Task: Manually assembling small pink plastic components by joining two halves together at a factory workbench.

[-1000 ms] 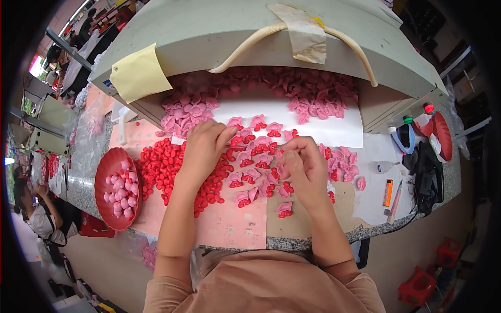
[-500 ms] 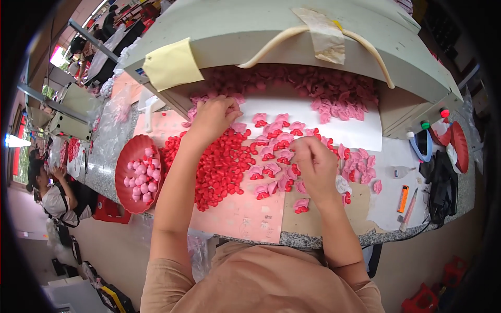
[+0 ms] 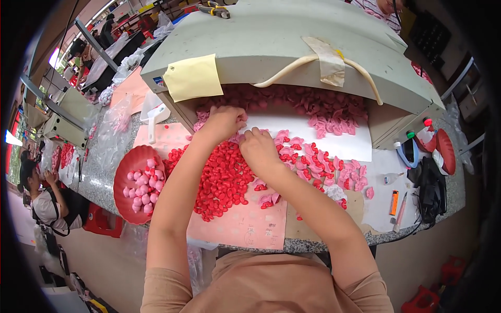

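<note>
My left hand (image 3: 225, 123) is at the mouth of the grey metal box, its fingers curled together beside small pink ruffled pieces. What they grip is hidden. Close to it, my right hand (image 3: 259, 151) hovers over the upper edge of the red pile, fingers pinched together; I cannot make out what is in them. Below lies a heap of small glossy red pieces (image 3: 222, 180). To the right, pink pieces joined with red ones (image 3: 309, 163) spread over the table. More pink pieces (image 3: 334, 124) fill the box interior.
A grey metal box (image 3: 284, 44) with a taped cream cable (image 3: 286, 71) stands over the work area. A red scalloped bowl (image 3: 124, 180) of pink balls is at left. At right lie an orange lighter or cutter (image 3: 394, 202), a pink-handled tool (image 3: 401, 213) and a black bag (image 3: 432, 188).
My right hand has moved left and up from among the joined pieces to beside my left hand. The view has shifted slightly; my left hand stays near the box opening.
</note>
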Motion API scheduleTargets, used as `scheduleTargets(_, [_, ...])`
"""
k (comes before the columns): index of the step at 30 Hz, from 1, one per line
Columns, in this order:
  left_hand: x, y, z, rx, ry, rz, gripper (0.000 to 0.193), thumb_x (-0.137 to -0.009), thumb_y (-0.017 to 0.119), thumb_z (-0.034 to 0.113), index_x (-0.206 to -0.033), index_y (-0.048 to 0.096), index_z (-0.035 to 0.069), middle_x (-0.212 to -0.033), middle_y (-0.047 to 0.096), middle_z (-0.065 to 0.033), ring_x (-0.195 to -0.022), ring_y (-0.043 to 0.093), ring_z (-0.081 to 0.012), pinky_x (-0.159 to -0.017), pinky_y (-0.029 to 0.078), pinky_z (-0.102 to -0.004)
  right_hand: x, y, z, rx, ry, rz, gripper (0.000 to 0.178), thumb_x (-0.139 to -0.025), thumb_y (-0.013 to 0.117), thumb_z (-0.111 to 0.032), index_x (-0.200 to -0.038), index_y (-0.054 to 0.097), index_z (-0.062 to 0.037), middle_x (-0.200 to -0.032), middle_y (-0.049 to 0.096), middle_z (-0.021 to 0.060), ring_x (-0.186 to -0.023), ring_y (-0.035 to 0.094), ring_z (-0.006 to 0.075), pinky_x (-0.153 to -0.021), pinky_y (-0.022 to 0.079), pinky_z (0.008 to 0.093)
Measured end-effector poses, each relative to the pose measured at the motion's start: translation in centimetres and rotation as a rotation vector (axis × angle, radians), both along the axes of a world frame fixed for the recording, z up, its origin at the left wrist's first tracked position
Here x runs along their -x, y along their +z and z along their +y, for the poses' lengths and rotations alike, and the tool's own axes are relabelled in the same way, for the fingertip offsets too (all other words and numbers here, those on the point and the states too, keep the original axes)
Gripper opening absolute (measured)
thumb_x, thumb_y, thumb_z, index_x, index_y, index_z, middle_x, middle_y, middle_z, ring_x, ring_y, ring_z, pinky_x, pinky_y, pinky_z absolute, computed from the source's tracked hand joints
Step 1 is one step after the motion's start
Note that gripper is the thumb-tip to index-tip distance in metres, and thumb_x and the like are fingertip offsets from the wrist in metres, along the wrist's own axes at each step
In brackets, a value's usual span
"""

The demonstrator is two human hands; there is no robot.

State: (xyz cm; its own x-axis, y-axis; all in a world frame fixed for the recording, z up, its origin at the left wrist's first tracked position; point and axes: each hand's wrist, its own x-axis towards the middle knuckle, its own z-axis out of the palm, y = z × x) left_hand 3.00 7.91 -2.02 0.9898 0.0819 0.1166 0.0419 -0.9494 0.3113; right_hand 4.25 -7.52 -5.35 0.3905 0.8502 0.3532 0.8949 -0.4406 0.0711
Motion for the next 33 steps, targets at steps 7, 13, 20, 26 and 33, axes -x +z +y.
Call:
scheduleTargets(7, [-5.7, -2.1, -0.4, 0.16, -0.001, -0.146, 0.026, -0.075, 0.067, 0.026, -0.095, 0.063, 0.01, -0.086, 0.063, -0.0117, -0.083, 0.06, -0.0275, -0.078, 0.046, -0.0397, 0.3, 4.3, -3.8, -0.127, 0.005, 0.145, 0.015, -0.076, 0.061, -0.009, -0.089, 0.06, -0.0018, -0.086, 0.06, 0.0104, -0.084, 0.058, 0.0255, -0.074, 0.047, 0.0359])
scheduleTargets(13, [-8.2, -3.8, -2.3, -0.264, 0.097, -0.345, 0.05, -0.071, 0.069, 0.026, -0.114, 0.055, 0.005, -0.118, 0.051, -0.0167, -0.111, 0.046, -0.0342, -0.095, 0.035, -0.0454, 1.5, 4.6, -9.3, -0.668, 0.01, 1.315, 0.016, -0.086, 0.06, -0.009, -0.098, 0.053, 0.0, -0.088, 0.06, 0.006, -0.077, 0.061, 0.0121, -0.066, 0.051, 0.0242])
scheduleTargets(20, [-6.8, -2.6, -1.9, -0.093, 0.2, -0.248, 0.044, -0.077, 0.063, 0.023, -0.115, 0.05, 0.005, -0.104, 0.057, -0.0136, -0.096, 0.055, -0.0295, -0.081, 0.045, -0.0423, -0.4, 2.7, -12.7, -1.047, 0.046, 1.683, 0.017, -0.09, 0.052, -0.007, -0.107, 0.052, -0.0012, -0.091, 0.06, 0.0048, -0.079, 0.061, 0.0119, -0.071, 0.05, 0.0241])
scheduleTargets(26, [4.7, -0.7, -9.4, 1.972, 0.176, -0.043, 0.033, -0.088, 0.048, 0.012, -0.12, 0.044, 0.006, -0.098, 0.052, -0.0039, -0.073, 0.049, -0.0092, -0.056, 0.038, -0.0223, -0.8, 2.6, -12.8, -1.158, 0.111, 1.938, 0.025, -0.093, 0.048, -0.009, -0.117, 0.05, -0.0009, -0.095, 0.06, 0.0066, -0.084, 0.063, 0.0144, -0.077, 0.052, 0.0274])
scheduleTargets(33, [7.4, -3.3, -14.3, 1.941, 0.087, 0.015, 0.016, -0.091, 0.055, 0.011, -0.107, 0.053, 0.008, -0.072, 0.052, 0.0016, -0.054, 0.038, -0.0037, -0.048, 0.029, -0.0174, 0.5, 1.0, -12.4, -1.067, 0.098, 1.742, 0.016, -0.089, 0.056, -0.005, -0.104, 0.052, -0.0022, -0.096, 0.06, 0.0072, -0.088, 0.06, 0.0133, -0.081, 0.05, 0.027])
